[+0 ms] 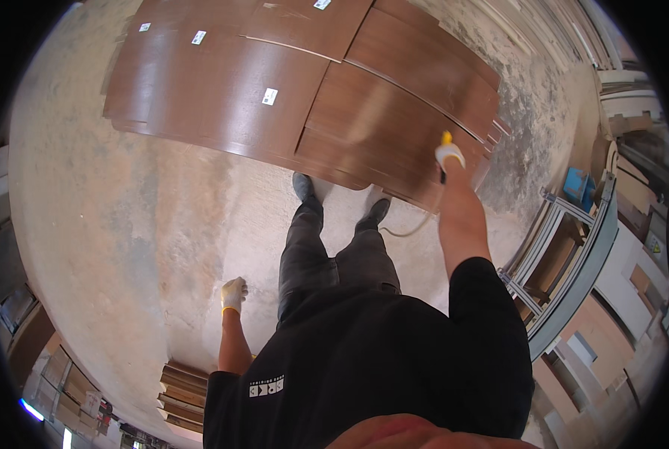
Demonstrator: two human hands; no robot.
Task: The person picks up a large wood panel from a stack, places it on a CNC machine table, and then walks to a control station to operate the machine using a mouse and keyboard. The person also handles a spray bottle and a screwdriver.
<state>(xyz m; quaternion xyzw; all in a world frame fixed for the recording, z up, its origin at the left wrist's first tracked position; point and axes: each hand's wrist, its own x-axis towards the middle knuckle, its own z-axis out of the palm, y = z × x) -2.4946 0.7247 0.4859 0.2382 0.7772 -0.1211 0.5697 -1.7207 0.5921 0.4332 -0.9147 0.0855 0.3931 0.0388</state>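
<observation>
Both my hands wear white gloves with yellow cuffs. My right hand [450, 155] is shut on a yellow hand tool [447, 137], probably an air blow gun, held out over the brown panels. A thin pale hose [418, 229] curves from below that hand towards my right shoe. Under the tool lie wood-grain brown panels [368, 115], set edge to edge with narrow gaps. Glossier brown panels [216, 95], some bearing white labels [270, 96], adjoin them on the left. Beside my left leg, my left hand [234, 294] hangs with its fingers curled in and nothing visible in it.
My shoes [303, 187] stand on the concrete floor [200, 213] against the panels' near edge. At right is a metal-framed rack or cart [564, 252] with a blue box [579, 188] by it. Stacked boards [184, 395] lie behind my left side. Long strips [570, 33] lie at upper right.
</observation>
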